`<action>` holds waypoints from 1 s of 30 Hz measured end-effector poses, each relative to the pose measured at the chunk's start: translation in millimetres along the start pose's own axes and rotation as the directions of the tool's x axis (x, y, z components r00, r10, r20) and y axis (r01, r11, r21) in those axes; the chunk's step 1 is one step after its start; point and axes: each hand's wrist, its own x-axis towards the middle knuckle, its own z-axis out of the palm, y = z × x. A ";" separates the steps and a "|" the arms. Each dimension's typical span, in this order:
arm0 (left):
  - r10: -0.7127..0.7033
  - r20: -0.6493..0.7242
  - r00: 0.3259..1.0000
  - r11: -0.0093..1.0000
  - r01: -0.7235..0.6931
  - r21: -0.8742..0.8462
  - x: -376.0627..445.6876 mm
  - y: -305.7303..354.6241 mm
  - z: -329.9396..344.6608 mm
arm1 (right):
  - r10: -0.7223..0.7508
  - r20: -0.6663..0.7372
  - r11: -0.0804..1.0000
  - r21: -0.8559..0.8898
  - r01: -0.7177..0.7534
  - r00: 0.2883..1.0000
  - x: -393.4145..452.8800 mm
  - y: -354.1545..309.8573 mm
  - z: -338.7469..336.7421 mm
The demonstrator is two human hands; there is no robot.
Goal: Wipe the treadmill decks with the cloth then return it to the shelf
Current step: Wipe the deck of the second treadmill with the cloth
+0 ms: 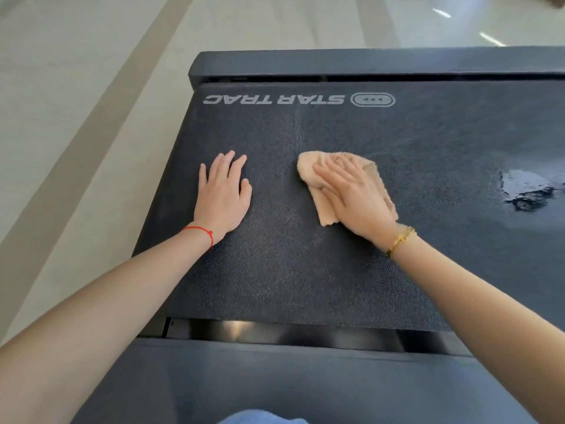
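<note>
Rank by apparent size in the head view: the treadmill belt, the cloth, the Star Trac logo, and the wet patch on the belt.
1. Treadmill belt, by far the largest.
2. Star Trac logo.
3. Cloth, partly hidden under the right hand, so its rank against the logo is unsure.
4. Wet patch, cut by the frame edge.

I count one treadmill deck (pixel 305 255) and one cloth (pixel 308 169) on it. I count two hands, a left hand (pixel 221 194) and a right hand (pixel 354 197). Each wrist wears one bracelet, a red cord (pixel 200 232) and a gold chain (pixel 400 240).
</note>
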 end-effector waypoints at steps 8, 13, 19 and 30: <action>0.001 0.037 0.999 1.000 0.000 -0.011 -6.5 15.1 -2.2 | -0.214 0.126 0.976 0.075 0.206 0.969 -103.1 -70.3 1.3; 0.153 0.043 0.987 0.988 -0.152 -0.033 -15.0 55.2 2.3 | -0.066 0.099 0.997 0.056 0.060 0.993 -117.5 -64.5 -5.7; 0.145 0.049 0.988 0.988 -0.142 -0.058 -3.9 98.8 13.9 | 0.120 -0.010 0.993 -0.020 -0.121 0.993 -117.7 -8.2 -17.5; 0.065 0.072 0.995 0.998 -0.067 0.023 2.4 121.2 32.5 | 0.253 -0.163 0.962 -0.067 -0.267 0.954 -73.5 80.5 -39.4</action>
